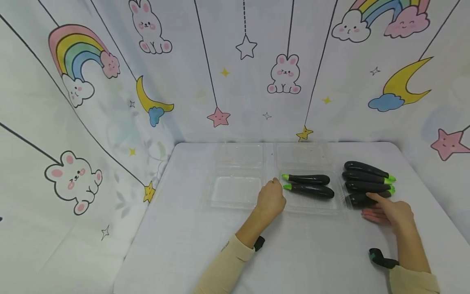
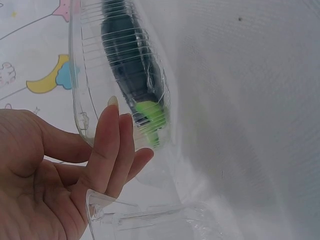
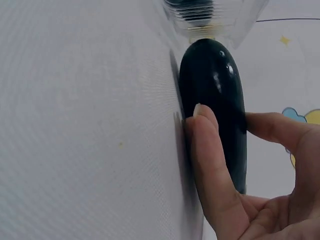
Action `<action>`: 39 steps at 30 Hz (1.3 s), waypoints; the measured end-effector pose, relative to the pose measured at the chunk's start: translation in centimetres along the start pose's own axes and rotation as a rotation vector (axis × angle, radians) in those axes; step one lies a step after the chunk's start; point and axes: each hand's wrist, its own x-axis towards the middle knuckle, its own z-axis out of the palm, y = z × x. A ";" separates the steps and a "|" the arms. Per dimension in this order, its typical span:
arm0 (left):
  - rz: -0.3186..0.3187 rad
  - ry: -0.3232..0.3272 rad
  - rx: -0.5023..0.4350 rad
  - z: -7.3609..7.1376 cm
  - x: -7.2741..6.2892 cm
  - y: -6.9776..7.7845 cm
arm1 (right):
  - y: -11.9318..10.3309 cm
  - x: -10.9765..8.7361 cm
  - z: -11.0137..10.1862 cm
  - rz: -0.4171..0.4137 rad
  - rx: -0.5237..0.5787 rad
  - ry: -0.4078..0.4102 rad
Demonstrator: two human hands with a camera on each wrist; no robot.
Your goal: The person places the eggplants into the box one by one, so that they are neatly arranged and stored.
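Note:
My left hand [image 1: 271, 199] is at the left edge of the right-hand clear plastic container [image 1: 315, 209], thumb and fingers gripping its rim. Inside that container lie two dark eggplants [image 1: 312, 190] with bright green stems pointing left. On the right, my right hand [image 1: 398, 214] grips the nearest eggplant [image 1: 360, 200] of a row, thumb on one side and fingers on the other. In the right wrist view this glossy eggplant [image 3: 215, 80] lies close over the white table, its round end toward the container. Several more eggplants [image 1: 367, 176] lie behind it, stems to the right.
A second clear container [image 1: 211, 200] with its lid open stands left of the first. The open lid [image 1: 302, 155] of the right container lies toward the back. A patterned cloth [image 1: 235, 90] hangs behind the white table [image 1: 176, 245].

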 end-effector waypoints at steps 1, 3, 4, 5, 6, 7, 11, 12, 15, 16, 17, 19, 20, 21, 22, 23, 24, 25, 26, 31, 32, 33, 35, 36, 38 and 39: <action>0.001 0.001 0.001 0.0 0.0 0.0 | 0.0 -0.1 0.0 0.002 0.073 -0.035; 0.004 0.001 0.003 0.0 0.0 0.0 | 0.1 -0.2 0.0 0.015 0.206 -0.102; 0.005 0.001 0.003 0.1 0.0 0.0 | 0.1 -0.3 0.0 0.019 0.227 -0.116; 0.006 0.000 0.004 0.0 0.0 0.0 | 0.1 -0.4 0.0 0.021 0.244 -0.127; 0.007 0.000 0.006 0.0 0.0 0.0 | 0.0 -0.5 -0.1 0.021 0.246 -0.121; 0.008 -0.001 0.008 0.0 0.0 0.0 | -0.1 -0.5 -0.2 0.017 0.231 -0.107; 0.005 0.000 0.011 0.0 0.0 0.0 | -0.4 -0.8 -0.7 -0.016 0.261 -0.119; 0.005 0.001 0.011 0.0 0.0 0.0 | -0.5 -0.9 -0.9 -0.027 0.275 -0.125; 0.003 0.002 0.009 0.0 0.1 0.0 | -0.8 -1.3 -1.1 -0.048 0.356 -0.167; 0.004 0.003 0.009 0.0 0.1 0.0 | -0.9 -1.4 -1.2 -0.057 0.354 -0.161; 0.005 0.003 0.007 0.0 0.1 0.0 | -1.1 -1.6 -1.3 -0.067 0.351 -0.156; 0.006 0.005 0.007 0.0 0.1 -0.1 | -1.4 -1.8 -1.5 -0.088 0.354 -0.150; 0.007 0.005 0.007 0.0 0.1 -0.1 | -1.6 -2.0 -1.6 -0.097 0.355 -0.148; 0.008 0.005 0.007 0.0 0.1 -0.1 | -1.7 -2.2 -1.6 -0.107 0.361 -0.150; 0.008 0.006 0.008 0.0 0.1 -0.1 | -1.9 -2.3 -1.7 -0.113 0.370 -0.148; 0.008 0.005 0.008 0.0 0.1 -0.1 | -2.1 -2.5 -1.7 -0.117 0.382 -0.149; 0.007 0.005 0.009 0.0 0.1 -0.1 | -2.3 -2.7 -1.8 -0.121 0.396 -0.148; 0.007 0.005 0.009 0.0 0.1 -0.1 | -2.6 -2.8 -1.7 -0.124 0.405 -0.148; 0.006 0.004 0.009 0.1 0.1 -0.1 | -2.8 -3.0 -1.7 -0.131 0.414 -0.149; 0.006 0.007 0.012 0.2 0.1 -0.1 | -3.6 -3.8 -1.6 -0.201 0.442 -0.148; 0.007 0.008 0.013 0.2 0.1 -0.1 | -3.8 -3.9 -1.6 -0.221 0.446 -0.150; 0.009 0.011 0.014 0.2 0.2 -0.1 | -3.9 -4.0 -1.5 -0.237 0.449 -0.153; 0.011 0.013 0.014 0.2 0.1 -0.2 | -4.2 -4.2 -1.5 -0.270 0.454 -0.163; 0.012 0.013 0.012 0.2 0.1 -0.2 | -4.4 -4.3 -1.5 -0.285 0.453 -0.167; 0.014 0.015 0.009 0.2 0.1 -0.2 | -4.9 -4.5 -1.4 -0.311 0.431 -0.169; 0.014 0.015 0.006 0.2 0.1 -0.2 | -5.1 -4.6 -1.3 -0.323 0.410 -0.164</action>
